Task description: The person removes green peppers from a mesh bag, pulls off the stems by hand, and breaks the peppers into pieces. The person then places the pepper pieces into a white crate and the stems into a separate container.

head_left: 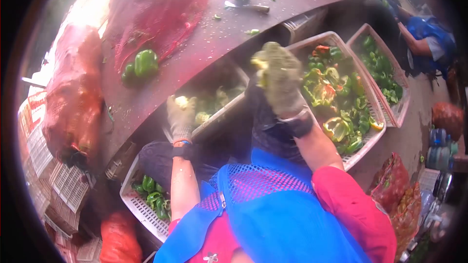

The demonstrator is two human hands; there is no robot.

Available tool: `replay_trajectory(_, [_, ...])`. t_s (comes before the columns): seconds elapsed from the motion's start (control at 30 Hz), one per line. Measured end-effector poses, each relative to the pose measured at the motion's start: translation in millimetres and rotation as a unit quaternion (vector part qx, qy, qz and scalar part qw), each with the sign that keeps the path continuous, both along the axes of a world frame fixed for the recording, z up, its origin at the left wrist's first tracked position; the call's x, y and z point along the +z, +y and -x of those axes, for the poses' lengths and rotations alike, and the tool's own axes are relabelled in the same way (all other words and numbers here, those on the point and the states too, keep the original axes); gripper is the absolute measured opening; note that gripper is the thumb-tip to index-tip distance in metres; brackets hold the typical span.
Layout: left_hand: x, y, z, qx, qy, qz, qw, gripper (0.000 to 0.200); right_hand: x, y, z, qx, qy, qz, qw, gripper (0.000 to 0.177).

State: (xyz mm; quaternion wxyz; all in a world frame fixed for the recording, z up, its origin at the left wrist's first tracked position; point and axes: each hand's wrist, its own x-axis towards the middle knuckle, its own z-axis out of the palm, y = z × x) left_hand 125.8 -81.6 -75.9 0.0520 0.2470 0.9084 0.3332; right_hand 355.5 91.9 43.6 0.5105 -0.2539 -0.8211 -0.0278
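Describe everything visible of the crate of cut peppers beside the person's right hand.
The crate is pale plastic, open-topped and oblong, with a raised rim and slotted walls. It sits upright, its length slanting across the view, alongside a narrower crate. Inside lie green peppers and pieces, some yellowish, a few orange-red. The gloved right hand, blurred, and the forearm hide part of its left side; whether they touch it, I cannot tell.

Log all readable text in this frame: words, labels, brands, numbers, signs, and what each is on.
Nothing legible, so no quotes.
Pale packaging, far left: red print, too blurred to read.
Bottles, far right: too small to tell if they carry labels.
Blue vest: no lettering visible.
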Motion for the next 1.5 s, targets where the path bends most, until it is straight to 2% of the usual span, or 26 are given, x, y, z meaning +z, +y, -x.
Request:
replay_trajectory(0.03, [54.3,0.8,-25.9,0.004,-0.045,0.088,0.995,0.079,8.4,11.9,-36.0,-0.039,-0.017,-0.044,0.998,0.022])
replay_trajectory(0.1, [52.5,-11.0,-16.5,-0.046,-0.043,0.106,0.992,0.085,-11.7,36.8,-101.7,-0.027,0.098,0.236,0.966,0.016])
replay_trajectory(0.13, [56.6,-14.6,-11.2,-0.05,-0.048,0.116,0.991,0.073,-21.9,49.8,-134.6,-0.037,0.17,0.352,0.92,0.022])
replay_trajectory(0.2, [64.2,-20.7,7.5,-0.047,-0.119,0.089,0.988,0.057,-24.8,59.8,-177.8,-0.176,-0.213,0.319,0.907,0.03])
replay_trajectory(0.23, [57.2,-24.7,17.7,-0.043,-0.073,0.029,0.996,0.046,-29.0,63.6,-182.6,-0.203,-0.284,0.248,0.904,0.035])
replay_trajectory(0.27, [69.6,-26.8,22.3,-0.034,-0.065,-0.006,0.997,0.042,-28.1,70.2,-177.8,-0.198,-0.276,0.243,0.909,0.033])
replay_trajectory(0.33, [83.8,-26.7,35.9,-0.002,-0.037,-0.047,0.998,0.034,2.4,65.3,-117.5,-0.081,-0.153,0.256,0.951,0.031])
replay_trajectory(0.37, [83.2,-26.1,46.0,0.005,-0.047,-0.06,0.997,0.034,12.6,66.0,-81.2,-0.008,-0.125,0.296,0.947,0.029])
replay_trajectory(0.4, [82.0,-25.0,56.8,0.011,-0.056,-0.074,0.996,0.034,39.3,51.1,-34.1,0.025,-0.159,0.252,0.954,0.029])
replay_trajectory(0.5, [85.4,-21.6,73.0,0.024,-0.104,-0.088,0.99,0.038,40.5,42.5,97.6,0.202,-0.14,0.267,0.932,0.038])
replay_trajectory(0.57, [71.8,-18.4,80.5,0.04,-0.152,-0.127,0.979,0.037,46.7,28.1,186.4,0.251,-0.221,0.365,0.869,0.045])
replay_trajectory(0.6, [71.9,-20.0,84.1,0.054,-0.127,-0.148,0.979,0.034,38.6,24.2,231.0,0.204,-0.281,0.363,0.865,0.056])
replay_trajectory(0.63, [75.1,-18.5,87.5,0.061,-0.102,-0.168,0.979,0.031,18.7,18.5,270.9,0.221,-0.247,0.358,0.873,0.065])
replay_trajectory(0.73, [73.6,-8.4,102.5,0.078,-0.092,-0.206,0.971,0.033,-5.2,-12.3,340.2,0.161,-0.288,0.428,0.842,0.088])
replay_trajectory(0.8, [64.2,-7.3,118.9,0.079,-0.03,-0.158,0.984,0.04,-6.0,-19.7,355.8,0.203,-0.321,0.513,0.77,0.094])
replay_trajectory(0.87, [58.0,2.6,123.7,0.071,-0.04,-0.201,0.976,0.049,-7.8,-23.7,343.8,0.25,-0.282,0.466,0.801,0.088])
replay_trajectory(0.93, [51.4,5.1,123.5,0.083,-0.049,-0.222,0.97,0.066,-30.2,-18.1,324.8,0.366,-0.2,0.451,0.789,0.083])
replay_trajectory(0.97, [62.5,8.4,117.8,0.087,-0.12,-0.227,0.963,0.074,-46.3,-16.5,316.8,0.406,-0.168,0.425,0.791,0.08])
replay_trajectory(1.0, [66.2,11.5,114.2,0.08,-0.144,-0.212,0.963,0.075,-63.1,-14.7,308.9,0.441,-0.13,0.398,0.794,0.077])
replay_trajectory(1.07, [42.8,12.6,119.2,-0.001,-0.08,-0.277,0.958,0.074,-74.9,-10.6,291.6,0.458,-0.111,0.357,0.806,0.072])
replay_trajectory(1.17, [50.7,8.0,109.8,-0.014,-0.173,-0.289,0.941,0.069,-68.9,-21.7,265.8,0.476,-0.075,0.352,0.802,0.067])
replay_trajectory(1.27, [68.7,7.8,87.4,-0.05,-0.382,-0.484,0.786,0.063,-45.4,-25.4,251.3,0.484,-0.128,0.294,0.815,0.063])
replay_trajectory(1.3, [75.4,8.6,82.6,-0.056,-0.43,-0.493,0.754,0.056,-37.1,-24.4,246.5,0.478,-0.15,0.281,0.818,0.06])
replay_trajectory(1.4, [73.5,12.5,80.1,0.007,-0.367,-0.372,0.853,0.055,-35.0,-14.0,241.6,0.536,-0.177,0.397,0.724,0.059])
replay_trajectory(1.43, [74.2,13.3,77.4,0.021,-0.359,-0.35,0.865,0.05,-31.5,-15.6,238.7,0.517,-0.195,0.448,0.703,0.058])
replay_trajectory(1.5, [78.1,9.1,77.5,0.013,-0.388,-0.4,0.83,0.045,-39.1,-10.6,238.0,0.51,-0.167,0.507,0.674,0.057])
